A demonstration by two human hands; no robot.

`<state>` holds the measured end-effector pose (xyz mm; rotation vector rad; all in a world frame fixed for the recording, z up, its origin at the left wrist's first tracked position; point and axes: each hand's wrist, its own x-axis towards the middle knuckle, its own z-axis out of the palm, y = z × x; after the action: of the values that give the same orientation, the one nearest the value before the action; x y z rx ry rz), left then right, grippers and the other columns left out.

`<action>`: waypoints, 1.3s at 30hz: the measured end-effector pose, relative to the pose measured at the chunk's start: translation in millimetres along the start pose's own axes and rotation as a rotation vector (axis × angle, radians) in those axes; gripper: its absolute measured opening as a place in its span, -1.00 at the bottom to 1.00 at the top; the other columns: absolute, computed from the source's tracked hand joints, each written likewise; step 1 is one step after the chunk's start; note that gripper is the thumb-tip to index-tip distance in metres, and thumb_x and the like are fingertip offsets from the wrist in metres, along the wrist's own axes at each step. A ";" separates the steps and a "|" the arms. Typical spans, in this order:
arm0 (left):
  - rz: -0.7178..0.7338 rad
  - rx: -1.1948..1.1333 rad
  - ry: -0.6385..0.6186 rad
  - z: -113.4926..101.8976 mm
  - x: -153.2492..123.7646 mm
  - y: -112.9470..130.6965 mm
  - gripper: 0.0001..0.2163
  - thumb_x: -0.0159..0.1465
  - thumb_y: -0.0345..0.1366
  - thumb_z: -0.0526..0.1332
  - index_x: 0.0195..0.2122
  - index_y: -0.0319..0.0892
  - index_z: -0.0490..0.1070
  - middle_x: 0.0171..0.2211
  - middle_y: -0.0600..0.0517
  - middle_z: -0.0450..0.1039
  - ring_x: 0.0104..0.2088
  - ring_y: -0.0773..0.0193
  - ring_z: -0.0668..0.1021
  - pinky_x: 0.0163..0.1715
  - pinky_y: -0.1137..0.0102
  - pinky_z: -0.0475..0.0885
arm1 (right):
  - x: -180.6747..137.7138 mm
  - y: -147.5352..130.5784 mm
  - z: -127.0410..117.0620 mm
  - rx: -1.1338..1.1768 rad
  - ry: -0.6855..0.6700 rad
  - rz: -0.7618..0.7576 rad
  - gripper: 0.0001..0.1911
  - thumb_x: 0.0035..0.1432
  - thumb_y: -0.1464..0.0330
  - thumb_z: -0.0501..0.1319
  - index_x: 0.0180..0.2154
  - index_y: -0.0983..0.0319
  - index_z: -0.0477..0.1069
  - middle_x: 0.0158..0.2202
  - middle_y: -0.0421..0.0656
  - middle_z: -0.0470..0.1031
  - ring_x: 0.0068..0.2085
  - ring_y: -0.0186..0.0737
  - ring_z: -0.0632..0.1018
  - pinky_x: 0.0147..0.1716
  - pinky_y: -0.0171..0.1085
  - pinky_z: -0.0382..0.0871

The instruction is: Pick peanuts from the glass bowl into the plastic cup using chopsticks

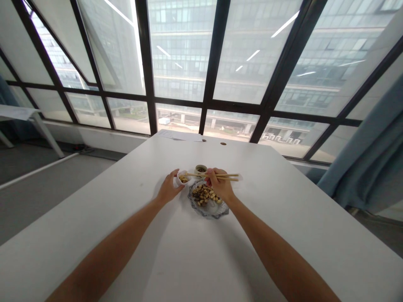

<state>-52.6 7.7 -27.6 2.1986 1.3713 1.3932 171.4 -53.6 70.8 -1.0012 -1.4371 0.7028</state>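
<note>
My right hand (219, 185) is closed around a pair of wooden chopsticks (231, 176), held level with their tips pointing left over a small white cup (182, 179) that holds a few nuts. My left hand (169, 189) grips the side of that cup. A patterned plate (210, 209) of mixed nuts and beans lies just below my right hand. Behind the chopsticks stands a second small cup (200, 169) with dark contents.
Everything rests on a long white table (195, 251) that runs toward a wall of large windows (179, 63). Two small round holes (223, 144) mark the table's far end. Blue curtains (371, 167) hang at the right; another white table (19, 113) stands at the far left.
</note>
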 end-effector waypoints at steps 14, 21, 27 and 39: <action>-0.036 0.027 -0.007 2.5 -1.0 0.4 -0.39 0.12 -0.25 0.31 0.20 -0.15 0.18 0.11 -0.13 0.38 0.01 0.09 0.50 0.09 0.14 0.38 | -37.2 -7.1 -71.5 -0.146 -0.145 0.204 -0.36 0.07 -0.18 0.16 -0.61 0.26 0.43 -0.77 -0.19 0.37 -0.79 -0.40 0.30 -0.83 -0.42 0.12; -0.054 0.038 -0.007 0.4 -1.7 2.9 -0.39 0.12 -0.25 0.31 0.20 -0.15 0.18 0.09 -0.12 0.41 0.00 0.11 0.51 0.06 0.17 0.40 | -39.2 12.7 -60.5 -0.111 0.013 0.127 -0.42 0.10 -0.16 0.16 -0.52 0.24 0.42 -0.67 -0.18 0.44 -0.70 -0.34 0.41 -0.75 -0.38 0.28; -0.062 0.027 -0.019 -0.3 -1.1 3.5 -0.39 0.13 -0.23 0.31 0.20 -0.12 0.18 0.10 -0.11 0.40 0.00 0.12 0.51 0.06 0.16 0.40 | -37.0 10.2 -72.5 -0.118 0.218 0.084 -0.39 0.15 -0.16 0.10 -0.46 0.26 0.45 -0.66 -0.16 0.46 -0.70 -0.32 0.42 -0.74 -0.36 0.28; -0.069 0.017 -0.022 -2.0 -0.4 4.2 -0.40 0.13 -0.20 0.30 0.20 -0.13 0.18 0.09 -0.12 0.41 -0.02 0.11 0.52 0.02 0.16 0.42 | -40.6 15.9 -73.1 -0.545 -0.183 -0.374 -0.59 0.31 0.08 0.11 -0.41 0.19 0.51 -0.48 -0.14 0.55 -0.45 -0.23 0.54 -0.43 -0.29 0.40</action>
<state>-51.8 4.4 -24.4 2.1496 1.4424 1.3346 243.7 -92.0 47.5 -1.0469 -1.9710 0.1248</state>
